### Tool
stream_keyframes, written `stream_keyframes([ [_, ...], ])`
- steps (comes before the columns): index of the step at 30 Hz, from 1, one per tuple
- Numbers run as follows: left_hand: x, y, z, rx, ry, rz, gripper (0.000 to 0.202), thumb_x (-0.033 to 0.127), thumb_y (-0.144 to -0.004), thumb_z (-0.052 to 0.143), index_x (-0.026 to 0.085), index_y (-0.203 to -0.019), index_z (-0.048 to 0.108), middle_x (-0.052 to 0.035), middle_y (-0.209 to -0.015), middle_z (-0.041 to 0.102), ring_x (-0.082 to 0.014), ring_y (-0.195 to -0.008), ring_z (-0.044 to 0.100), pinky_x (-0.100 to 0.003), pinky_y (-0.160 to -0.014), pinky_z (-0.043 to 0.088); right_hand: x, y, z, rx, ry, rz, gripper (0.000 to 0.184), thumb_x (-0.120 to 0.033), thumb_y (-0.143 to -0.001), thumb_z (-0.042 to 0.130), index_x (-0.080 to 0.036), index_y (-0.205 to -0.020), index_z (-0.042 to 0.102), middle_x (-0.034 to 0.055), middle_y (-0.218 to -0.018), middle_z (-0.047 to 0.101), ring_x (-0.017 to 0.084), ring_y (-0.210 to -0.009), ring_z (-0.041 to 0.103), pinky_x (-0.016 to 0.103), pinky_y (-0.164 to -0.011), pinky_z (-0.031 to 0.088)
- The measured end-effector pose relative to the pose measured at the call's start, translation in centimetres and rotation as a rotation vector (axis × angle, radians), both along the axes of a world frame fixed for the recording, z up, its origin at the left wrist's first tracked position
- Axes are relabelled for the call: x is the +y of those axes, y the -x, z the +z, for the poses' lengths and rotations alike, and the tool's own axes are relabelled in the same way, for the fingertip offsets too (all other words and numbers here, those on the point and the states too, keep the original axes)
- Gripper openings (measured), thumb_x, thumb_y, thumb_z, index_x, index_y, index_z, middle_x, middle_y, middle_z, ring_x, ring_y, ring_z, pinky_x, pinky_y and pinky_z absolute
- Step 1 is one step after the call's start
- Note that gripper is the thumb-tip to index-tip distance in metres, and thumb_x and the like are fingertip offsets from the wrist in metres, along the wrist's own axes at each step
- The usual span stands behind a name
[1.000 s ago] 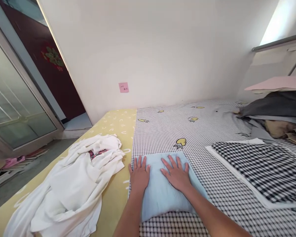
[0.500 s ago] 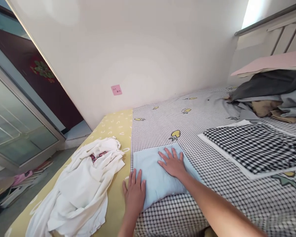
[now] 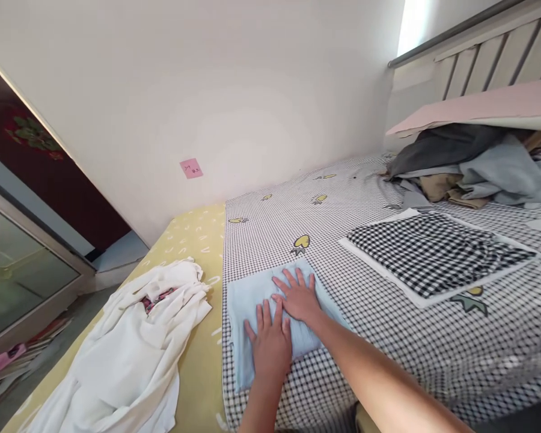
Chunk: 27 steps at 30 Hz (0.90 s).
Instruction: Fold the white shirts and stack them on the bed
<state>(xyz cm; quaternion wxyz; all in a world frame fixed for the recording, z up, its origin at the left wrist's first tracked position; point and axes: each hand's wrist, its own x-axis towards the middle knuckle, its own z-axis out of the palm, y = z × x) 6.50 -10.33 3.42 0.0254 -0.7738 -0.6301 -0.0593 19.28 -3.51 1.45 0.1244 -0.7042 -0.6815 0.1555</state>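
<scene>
A light blue folded cloth (image 3: 247,288), perhaps a garment, lies flat on the checked bedsheet (image 3: 270,234). My left hand (image 3: 271,340) rests on its front middle with the fingers spread. Just beyond it and to the right, my right hand (image 3: 299,294) presses flat on the same cloth, fingers also apart. The two hands lie close together near the middle of the cloth. On the left, a crumpled white garment (image 3: 126,349) with a small patterned patch lies on the yellow cover (image 3: 198,240).
A black-and-white checked folded cloth (image 3: 433,252) sits on a white sheet to the right. Behind it are piled grey and brown clothes (image 3: 460,162) beneath a pink board (image 3: 482,108). The wall (image 3: 252,90) bounds the bed's far side; a door (image 3: 36,150) stands left.
My left hand has slid from the cloth's left edge onto its middle, beside my right hand. The view has turned right, showing more of the headboard and clothes pile.
</scene>
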Motion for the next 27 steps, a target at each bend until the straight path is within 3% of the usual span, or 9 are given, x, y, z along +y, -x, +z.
stream_keyframes([
  [2,0.0,0.1,-1.7,0.019,0.004,0.003,0.053,0.034,-0.104,0.029,0.034,-0.157,0.033,-0.0056,-0.166,0.034,-0.0302,-0.155,0.03,-0.071,-0.121,0.026,0.0,-0.1,-0.2,0.013,-0.021,-0.011,0.064,-0.066,-0.101,0.022,-0.045,-0.161,0.027,-0.0026,-0.175,0.009,0.036,-0.159,-0.004,0.068,-0.118,-0.013],
  [4,0.0,0.4,-2.6,0.028,-0.021,0.016,0.054,0.035,-0.104,0.026,0.034,-0.158,0.03,-0.0048,-0.167,0.031,-0.0304,-0.155,0.03,-0.07,-0.121,0.025,0.1,-0.1,-0.1,0.034,-0.033,-0.011,0.064,-0.067,-0.1,0.024,-0.045,-0.16,0.029,-0.0022,-0.175,0.01,0.037,-0.159,-0.004,0.068,-0.118,-0.013],
  [9,0.2,0.3,-2.6,0.042,-0.021,0.04,0.056,0.038,-0.104,0.024,0.031,-0.159,0.03,-0.0058,-0.167,0.031,-0.0313,-0.155,0.029,-0.07,-0.122,0.024,-0.4,-0.2,1.3,0.062,-0.023,0.028,0.063,-0.061,-0.1,0.033,-0.042,-0.16,0.031,-0.0006,-0.175,0.013,0.038,-0.158,0.0,0.067,-0.12,-0.008],
  [13,0.1,0.0,-2.2,0.029,-0.01,0.04,0.055,0.038,-0.104,0.025,0.029,-0.157,0.035,-0.0065,-0.167,0.032,-0.0322,-0.155,0.029,-0.07,-0.122,0.022,-3.3,-0.8,1.9,0.043,-0.067,0.057,0.06,-0.053,-0.101,0.035,-0.041,-0.16,0.033,-0.0006,-0.173,0.021,0.035,-0.158,0.01,0.065,-0.122,-0.005],
  [17,-0.4,-0.1,-1.5,0.02,-0.003,0.054,0.056,0.039,-0.104,0.024,0.029,-0.157,0.035,-0.008,-0.167,0.031,-0.0319,-0.155,0.029,-0.069,-0.122,0.023,-8.2,-3.9,0.3,-0.024,-0.188,0.069,0.056,-0.052,-0.105,0.026,-0.043,-0.16,0.03,-0.0033,-0.168,0.033,0.031,-0.157,0.019,0.065,-0.123,-0.005],
  [20,-0.6,-0.2,-1.2,0.004,-0.006,0.044,0.057,0.04,-0.104,0.023,0.028,-0.158,0.034,-0.0083,-0.167,0.031,-0.032,-0.155,0.029,-0.069,-0.123,0.023,-11.1,-7.1,-1.6,-0.107,-0.18,-0.051,0.058,-0.056,-0.105,0.022,-0.041,-0.161,0.03,-0.0022,-0.167,0.034,0.031,-0.157,0.02,0.066,-0.123,-0.002],
  [23,-0.7,-0.1,-1.2,0.001,-0.023,0.039,0.057,0.039,-0.104,0.022,0.028,-0.158,0.034,-0.008,-0.167,0.032,-0.032,-0.155,0.029,-0.069,-0.123,0.022,-12.2,-9.0,-2.9,-0.165,-0.223,-0.138,0.06,-0.059,-0.105,0.021,-0.039,-0.161,0.031,-0.0007,-0.166,0.038,0.032,-0.156,0.021,0.064,-0.124,0.001],
  [27,-0.7,-0.1,-1.3,0.013,-0.014,0.05,0.057,0.04,-0.104,0.022,0.027,-0.158,0.034,-0.0077,-0.167,0.033,-0.0318,-0.155,0.03,-0.069,-0.123,0.023,-12.0,-8.9,-3.0,-0.16,-0.246,-0.134,0.059,-0.058,-0.105,0.021,-0.04,-0.16,0.033,-0.0006,-0.164,0.041,0.031,-0.156,0.023,0.062,-0.124,0.003],
])
